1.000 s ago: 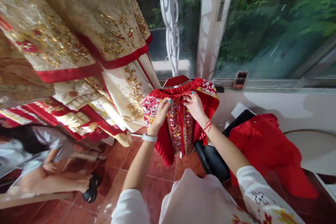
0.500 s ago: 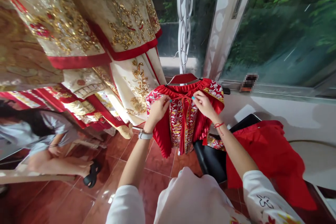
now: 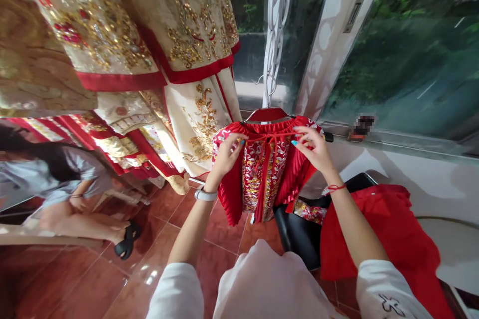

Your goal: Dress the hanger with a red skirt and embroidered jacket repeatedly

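A red pleated skirt (image 3: 266, 174) with silver and gold embroidery hangs from a red hanger (image 3: 268, 114) hooked on a white window grille (image 3: 277, 35). My left hand (image 3: 226, 153) is closed on the left side of the waistband, pinching a thin red drawstring. At the waistband's right side my right hand (image 3: 314, 147) pinches the other end of the string, which is stretched taut between both hands. A white watch band sits on my left wrist and a red thread on my right.
Cream and gold embroidered garments (image 3: 123, 45) with red trim hang at the left. A seated person (image 3: 60, 194) is low at the left on the red tiled floor. A black chair (image 3: 303, 232) with red cloth (image 3: 377, 229) stands at the right, under a windowsill.
My hands have moved apart from the middle of the waistband to its two sides, pulling the drawstring out straight. The view has shifted slightly.
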Motion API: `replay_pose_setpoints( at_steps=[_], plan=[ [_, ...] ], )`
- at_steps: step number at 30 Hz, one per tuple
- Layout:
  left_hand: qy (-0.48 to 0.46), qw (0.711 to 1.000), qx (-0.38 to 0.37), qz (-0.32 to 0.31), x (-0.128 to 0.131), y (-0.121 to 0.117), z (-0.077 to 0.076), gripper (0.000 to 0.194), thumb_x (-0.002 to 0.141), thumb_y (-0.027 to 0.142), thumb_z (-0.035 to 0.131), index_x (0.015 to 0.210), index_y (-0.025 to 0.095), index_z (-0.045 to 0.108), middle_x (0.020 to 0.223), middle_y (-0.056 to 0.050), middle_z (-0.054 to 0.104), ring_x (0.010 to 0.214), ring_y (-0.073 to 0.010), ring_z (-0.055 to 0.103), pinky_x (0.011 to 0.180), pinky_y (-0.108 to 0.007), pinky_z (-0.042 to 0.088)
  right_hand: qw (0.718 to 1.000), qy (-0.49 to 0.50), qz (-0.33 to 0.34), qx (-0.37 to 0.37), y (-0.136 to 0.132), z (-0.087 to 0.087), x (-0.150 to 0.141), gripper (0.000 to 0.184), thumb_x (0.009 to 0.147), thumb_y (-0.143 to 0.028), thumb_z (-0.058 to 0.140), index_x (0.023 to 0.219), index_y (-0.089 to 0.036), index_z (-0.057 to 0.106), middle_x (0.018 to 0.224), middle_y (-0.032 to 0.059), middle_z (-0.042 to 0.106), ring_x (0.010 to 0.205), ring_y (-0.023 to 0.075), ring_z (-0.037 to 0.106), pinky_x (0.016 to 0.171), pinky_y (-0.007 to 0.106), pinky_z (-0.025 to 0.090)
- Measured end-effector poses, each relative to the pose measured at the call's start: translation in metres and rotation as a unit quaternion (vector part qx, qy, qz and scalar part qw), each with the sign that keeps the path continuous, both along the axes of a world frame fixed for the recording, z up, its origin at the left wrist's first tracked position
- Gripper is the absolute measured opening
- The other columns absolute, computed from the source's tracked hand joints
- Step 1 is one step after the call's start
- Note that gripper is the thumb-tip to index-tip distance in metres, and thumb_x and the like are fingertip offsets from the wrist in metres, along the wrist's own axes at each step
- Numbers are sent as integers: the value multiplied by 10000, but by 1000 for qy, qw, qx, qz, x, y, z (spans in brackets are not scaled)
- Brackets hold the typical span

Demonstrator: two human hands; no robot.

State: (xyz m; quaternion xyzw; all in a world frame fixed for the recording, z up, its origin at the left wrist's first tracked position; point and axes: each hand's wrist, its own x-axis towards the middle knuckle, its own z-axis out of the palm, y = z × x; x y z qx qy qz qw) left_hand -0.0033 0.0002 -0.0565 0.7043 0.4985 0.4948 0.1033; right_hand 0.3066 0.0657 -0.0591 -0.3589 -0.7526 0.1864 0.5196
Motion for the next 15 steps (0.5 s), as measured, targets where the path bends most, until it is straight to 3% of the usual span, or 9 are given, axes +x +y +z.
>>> replay_pose_setpoints(
  at_steps=[3,6,9,12,14,15],
  plan=[
    [-92,990,85,61,-26,19,11,224,934,255,536,1138,235,625,1195,-86,667,979,-182,631,813,-302,517,994,-11,-84,69,26,-4,14,498,864,-391,658,1343,-275,587,1333,107,631,1153,277,604,980,456,521],
    [-57,997,-20,44,-52,43,14,162,936,326,578,995,194,650,973,-54,702,880,-181,629,796,-293,504,988,-29,-136,63,57,-19,20,448,827,-356,668,1255,-221,666,1260,130,684,1165,315,617,1062,521,468],
    [-15,993,-108,45,-60,55,4,293,984,393,514,815,179,620,775,-27,654,790,-189,607,767,-301,481,991,28,-130,-15,86,-27,23,293,807,-313,669,1062,-190,747,1090,129,750,1021,300,679,989,474,511],
    [-4,988,-47,148,-49,54,-13,331,1006,419,485,785,192,582,789,-46,624,808,-212,589,815,-339,459,981,47,-86,-168,112,-19,35,115,800,-262,708,844,-175,768,892,140,767,832,259,683,843,418,533],
    [-3,982,-10,191,-37,50,-24,316,1018,415,467,823,199,590,859,-75,633,876,-235,593,871,-366,450,967,24,-54,-250,127,-11,47,193,823,-317,729,690,-178,736,723,146,732,645,216,637,686,402,519],
    [-8,980,1,201,-31,47,-28,309,1026,413,451,857,202,601,902,-89,641,916,-246,595,896,-378,447,968,15,-52,-244,134,-9,52,272,828,-373,741,633,-185,713,664,148,709,572,197,606,624,397,500]
  ],
)
